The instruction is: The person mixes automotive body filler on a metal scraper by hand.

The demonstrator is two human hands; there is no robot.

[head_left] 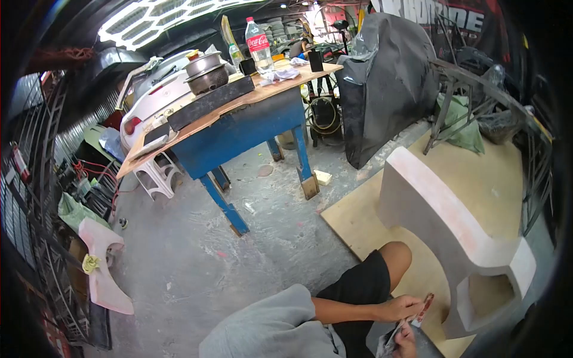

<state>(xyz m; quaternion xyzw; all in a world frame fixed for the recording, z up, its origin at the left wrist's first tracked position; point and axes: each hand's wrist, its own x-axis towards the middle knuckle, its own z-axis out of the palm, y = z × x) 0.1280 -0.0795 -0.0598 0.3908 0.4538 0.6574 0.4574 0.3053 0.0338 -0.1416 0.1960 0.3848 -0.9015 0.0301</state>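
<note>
Near the lower right edge, my left hand (401, 308) is closed, its fingertips on a narrow red-and-white strip-like object (425, 308) whose exact kind I cannot make out. Just below it, my right hand (406, 342) is closed around a crumpled greyish piece (389, 341), perhaps cloth or paper. The two hands are close together above my lap. To their right stands a large pale grey curved panel (441, 209) with pinkish patches, resemblng a car fender, on a plywood board (352, 221). Neither hand touches the panel.
A blue table (245, 134) carries a cola bottle (258, 45), metal pots (206, 71) and papers. Another pinkish-white panel (101, 262) leans at the left by metal racks. A dark covered panel (388, 89) and a metal stand (465, 95) are at the back right.
</note>
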